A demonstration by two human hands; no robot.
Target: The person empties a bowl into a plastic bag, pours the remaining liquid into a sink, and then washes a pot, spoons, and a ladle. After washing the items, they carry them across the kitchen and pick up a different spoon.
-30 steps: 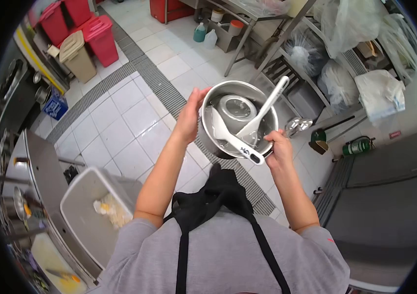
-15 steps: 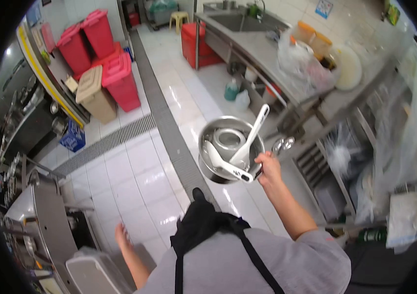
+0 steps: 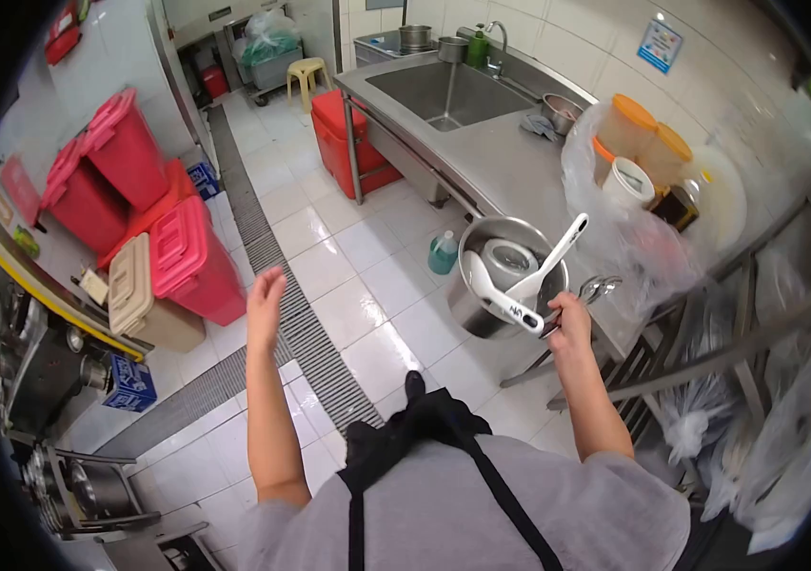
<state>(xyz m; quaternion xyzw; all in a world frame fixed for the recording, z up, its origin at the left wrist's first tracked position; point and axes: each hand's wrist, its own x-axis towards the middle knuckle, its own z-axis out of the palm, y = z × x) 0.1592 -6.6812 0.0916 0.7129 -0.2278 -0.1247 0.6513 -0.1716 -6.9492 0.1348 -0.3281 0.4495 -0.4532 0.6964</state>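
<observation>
My right hand (image 3: 569,320) is closed at the rim of a deep stainless steel pot (image 3: 482,309), on its right side, and carries it in the air. Inside the pot sits a smaller round metal container (image 3: 510,259). Two white plastic serving spoons (image 3: 558,252) lean in the pot, their handles reaching past the rim. Shiny metal utensils (image 3: 601,287) stick out just beyond my right hand; what holds them is hidden. My left hand (image 3: 267,293) is raised over the floor, empty, its fingers extended.
A steel counter (image 3: 482,162) with a sink (image 3: 448,95) runs along the right. Plastic-wrapped tubs (image 3: 629,128) stand on it. Red bins (image 3: 196,262) and a beige bin (image 3: 144,295) line the left. A green-blue bottle (image 3: 443,253) stands on the floor beside the drain grate (image 3: 263,219).
I have moved forward, so the sink and counter appear nearer. My left hand has risen and come forward. The pot stays in my right hand and now overlaps the counter's edge in view.
</observation>
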